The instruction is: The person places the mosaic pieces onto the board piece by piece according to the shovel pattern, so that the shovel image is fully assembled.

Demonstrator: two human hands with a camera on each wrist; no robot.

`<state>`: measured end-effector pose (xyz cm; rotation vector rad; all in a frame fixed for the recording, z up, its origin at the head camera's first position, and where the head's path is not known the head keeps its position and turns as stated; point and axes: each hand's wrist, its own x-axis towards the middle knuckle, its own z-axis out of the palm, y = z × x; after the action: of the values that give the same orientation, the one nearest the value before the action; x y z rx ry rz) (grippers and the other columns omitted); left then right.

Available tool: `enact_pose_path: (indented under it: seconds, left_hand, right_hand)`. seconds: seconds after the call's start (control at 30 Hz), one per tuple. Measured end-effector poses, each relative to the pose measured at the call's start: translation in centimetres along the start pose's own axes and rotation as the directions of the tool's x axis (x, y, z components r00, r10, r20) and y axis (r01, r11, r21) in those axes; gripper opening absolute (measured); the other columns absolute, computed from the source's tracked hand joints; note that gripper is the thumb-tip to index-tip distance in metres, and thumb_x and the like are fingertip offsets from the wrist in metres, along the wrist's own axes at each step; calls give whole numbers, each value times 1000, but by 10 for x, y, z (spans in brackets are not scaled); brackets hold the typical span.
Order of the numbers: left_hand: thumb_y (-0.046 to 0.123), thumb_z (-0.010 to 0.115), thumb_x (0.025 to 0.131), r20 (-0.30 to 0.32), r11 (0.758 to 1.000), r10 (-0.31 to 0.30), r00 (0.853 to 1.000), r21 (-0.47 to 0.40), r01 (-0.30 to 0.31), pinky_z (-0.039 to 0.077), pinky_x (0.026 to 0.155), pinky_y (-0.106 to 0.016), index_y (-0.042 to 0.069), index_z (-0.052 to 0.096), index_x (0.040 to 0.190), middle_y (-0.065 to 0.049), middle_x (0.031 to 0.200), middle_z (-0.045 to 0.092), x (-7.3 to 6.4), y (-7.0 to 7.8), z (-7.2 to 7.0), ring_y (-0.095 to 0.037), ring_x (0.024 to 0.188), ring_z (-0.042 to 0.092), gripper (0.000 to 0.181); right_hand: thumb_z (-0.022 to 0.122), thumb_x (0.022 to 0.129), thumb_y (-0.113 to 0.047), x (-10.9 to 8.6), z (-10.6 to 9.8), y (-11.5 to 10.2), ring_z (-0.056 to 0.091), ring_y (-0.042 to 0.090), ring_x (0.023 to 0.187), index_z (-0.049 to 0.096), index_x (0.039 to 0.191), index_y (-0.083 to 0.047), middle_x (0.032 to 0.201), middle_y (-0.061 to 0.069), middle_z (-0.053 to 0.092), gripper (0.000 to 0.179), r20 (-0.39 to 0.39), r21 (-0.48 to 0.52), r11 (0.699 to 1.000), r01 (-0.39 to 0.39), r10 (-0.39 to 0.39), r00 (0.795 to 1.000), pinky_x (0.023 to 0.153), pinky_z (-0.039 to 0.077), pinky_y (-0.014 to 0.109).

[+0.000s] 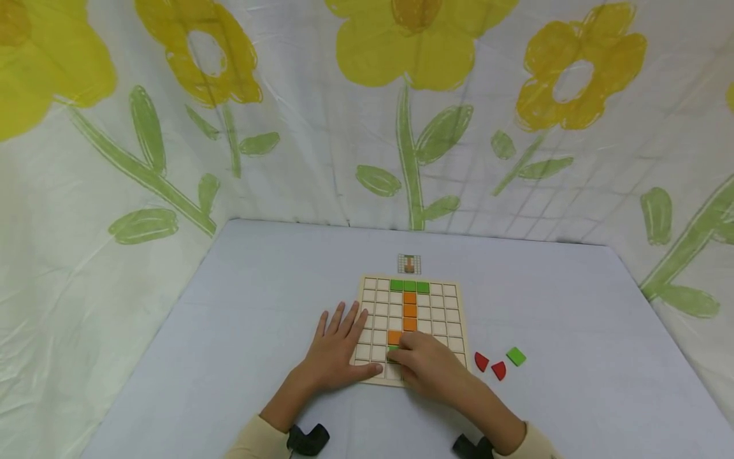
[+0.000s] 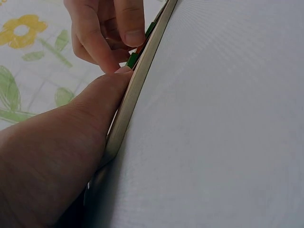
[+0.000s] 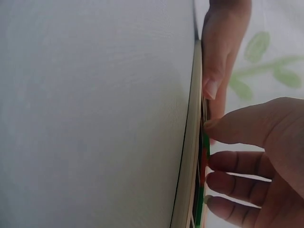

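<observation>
A wooden grid board (image 1: 453,374) lies on the table. Green square tiles (image 1: 410,286) fill part of its far row, with orange tiles (image 1: 410,311) in a column below. Another orange tile (image 1: 394,337) sits nearer, to the left. My left hand (image 1: 335,357) rests with spread fingers on the board's left edge, its thumb on the near corner. My right hand (image 1: 432,366) has curled fingers low over the board, pinching a green tile (image 2: 132,60) at its surface. That hand hides the cells beneath it. In the right wrist view, the thumb (image 3: 232,126) touches green at the board's face.
A small pattern card (image 1: 410,264) lies beyond the board. Right of the board are two red quarter-round pieces (image 1: 481,361) and a loose green square tile (image 1: 516,356). A flower-printed curtain (image 1: 321,146) hangs behind the white table (image 1: 241,287).
</observation>
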<state>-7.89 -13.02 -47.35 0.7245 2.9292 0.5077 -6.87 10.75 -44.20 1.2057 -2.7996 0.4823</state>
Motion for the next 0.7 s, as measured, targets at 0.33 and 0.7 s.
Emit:
enact_pose_path:
  seconds: [0.33, 0.7]
  left_hand:
    - [80, 48, 86, 1, 1000, -5, 1000, 5, 5, -1, 115, -62, 9, 18, 161, -12, 167, 8, 0, 0, 1, -36, 152, -1, 108]
    - [79, 50, 85, 5, 1000, -7, 1000, -10, 7, -1, 116, -61, 8, 18, 161, -11, 167, 8, 0, 0, 1, -36, 152, 0, 109]
  right_hand:
    - [77, 87, -13, -2, 2, -1, 47, 11, 77, 79, 103, -16, 84, -8, 52, 16, -42, -15, 999, 40, -40, 998, 74, 46, 26]
    - [81, 81, -6, -37, -5, 20, 55, 9, 85, 79, 93, -15, 92, -8, 62, 16, -199, 56, 996, 65, -53, 979, 74, 51, 26]
